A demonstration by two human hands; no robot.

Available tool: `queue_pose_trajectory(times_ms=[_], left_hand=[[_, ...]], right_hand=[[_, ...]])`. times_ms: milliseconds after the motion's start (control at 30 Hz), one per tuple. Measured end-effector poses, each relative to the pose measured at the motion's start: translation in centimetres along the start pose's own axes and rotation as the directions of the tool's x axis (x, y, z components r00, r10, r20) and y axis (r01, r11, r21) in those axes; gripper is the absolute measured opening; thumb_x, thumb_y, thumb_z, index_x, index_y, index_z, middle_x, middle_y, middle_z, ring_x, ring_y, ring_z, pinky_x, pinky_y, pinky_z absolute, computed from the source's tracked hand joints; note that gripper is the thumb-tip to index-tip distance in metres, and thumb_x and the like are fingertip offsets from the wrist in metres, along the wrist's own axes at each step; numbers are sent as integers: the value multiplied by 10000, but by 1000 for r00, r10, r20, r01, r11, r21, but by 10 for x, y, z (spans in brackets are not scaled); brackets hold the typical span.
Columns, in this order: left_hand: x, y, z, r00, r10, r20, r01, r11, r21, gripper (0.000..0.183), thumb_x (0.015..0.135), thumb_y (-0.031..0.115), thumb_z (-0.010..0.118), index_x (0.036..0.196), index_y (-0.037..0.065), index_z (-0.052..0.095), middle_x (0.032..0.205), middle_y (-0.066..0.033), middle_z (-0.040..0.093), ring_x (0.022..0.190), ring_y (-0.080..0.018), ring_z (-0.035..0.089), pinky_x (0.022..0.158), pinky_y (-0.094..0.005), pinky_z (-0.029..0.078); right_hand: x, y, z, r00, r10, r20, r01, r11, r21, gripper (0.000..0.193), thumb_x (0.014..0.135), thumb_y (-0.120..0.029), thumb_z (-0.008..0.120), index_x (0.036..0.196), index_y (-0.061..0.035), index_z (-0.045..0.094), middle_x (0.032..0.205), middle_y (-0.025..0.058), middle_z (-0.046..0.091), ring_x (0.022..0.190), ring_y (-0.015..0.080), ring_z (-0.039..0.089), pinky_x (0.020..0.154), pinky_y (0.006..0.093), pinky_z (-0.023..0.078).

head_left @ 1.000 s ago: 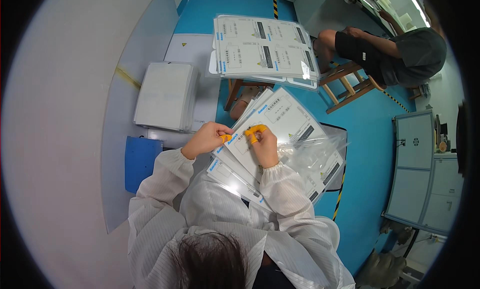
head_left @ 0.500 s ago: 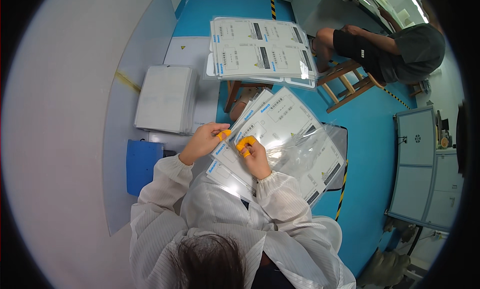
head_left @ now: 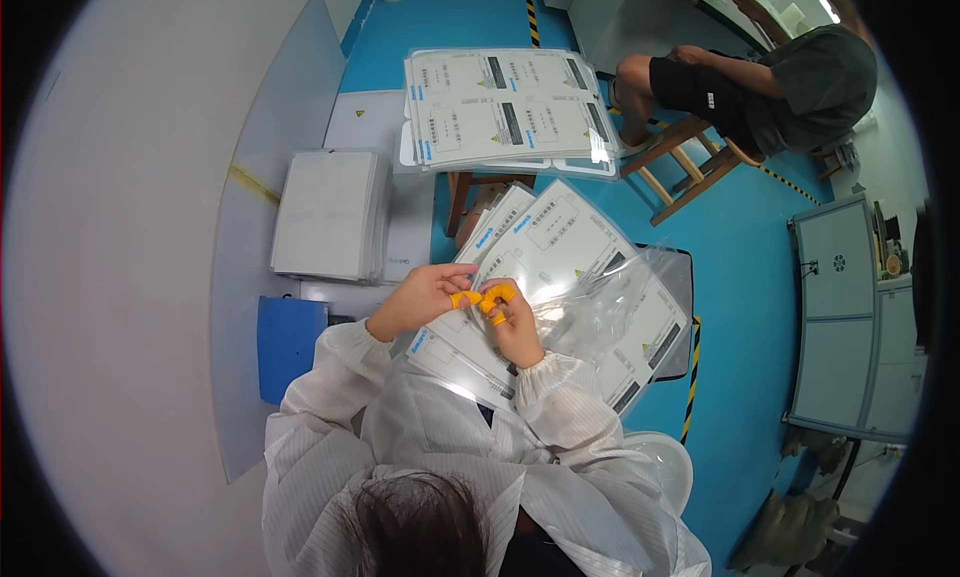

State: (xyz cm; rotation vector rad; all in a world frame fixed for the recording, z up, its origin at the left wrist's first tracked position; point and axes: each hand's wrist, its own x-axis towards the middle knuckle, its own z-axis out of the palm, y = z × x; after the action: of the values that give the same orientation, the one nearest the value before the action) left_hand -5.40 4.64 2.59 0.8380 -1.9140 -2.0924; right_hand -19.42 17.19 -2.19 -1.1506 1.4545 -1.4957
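Note:
Printed white label sheets [head_left: 560, 232], with blue, black and yellow marks, lie fanned out over my lap. A crumpled clear plastic film [head_left: 590, 312] covers part of their right side. My left hand [head_left: 425, 295] hovers over their left edge, fingers apart, with a yellow finger cot on the thumb. That thumb reaches the fingertips of my right hand [head_left: 513, 327], whose thumb and index finger, also in yellow cots, are bent together in a pinch above the sheets. Anything between those fingertips is too small to make out.
More printed sheets [head_left: 510, 107] are stacked on a stool ahead. To the left stand a pile of white sheets [head_left: 325, 217], a blue box [head_left: 288, 347] and a grey panel [head_left: 270, 137]. A co-worker [head_left: 790, 92] sits on a wooden stool [head_left: 690, 167] at the far right.
My left hand has moved from the sheets' left edge to the right and slightly nearer, meeting my right fingertips. The right hand stays pinched nearby. The whole view has shifted slightly.

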Motion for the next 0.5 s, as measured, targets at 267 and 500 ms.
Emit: queue_pose_trajectory(times_ms=[267, 500], left_hand=[[-15, -8, -19, 983, -179, 41, 183, 975, -129, 414, 820, -8, 572, 1230, 5, 519, 928, -78, 645, 773, -103, 612, 714, -193, 496], [7, 17, -20, 956, -130, 264, 173, 974, -147, 356, 876, 72, 536, 1228, 21, 529, 889, -40, 632, 753, -99, 601, 705, -206, 485]], right_hand=[[10, -9, -67, 882, 209, -421, 242, 567, 787, 181, 914, -217, 455, 966, -47, 485, 934, 69, 598, 778, 180, 566, 818, 303, 420], [-2, -12, -73, 946, 198, -257, 110, 550, 828, 162, 912, -229, 454, 968, -79, 479, 658, -11, 381, 458, 47, 298, 470, 188, 308]])
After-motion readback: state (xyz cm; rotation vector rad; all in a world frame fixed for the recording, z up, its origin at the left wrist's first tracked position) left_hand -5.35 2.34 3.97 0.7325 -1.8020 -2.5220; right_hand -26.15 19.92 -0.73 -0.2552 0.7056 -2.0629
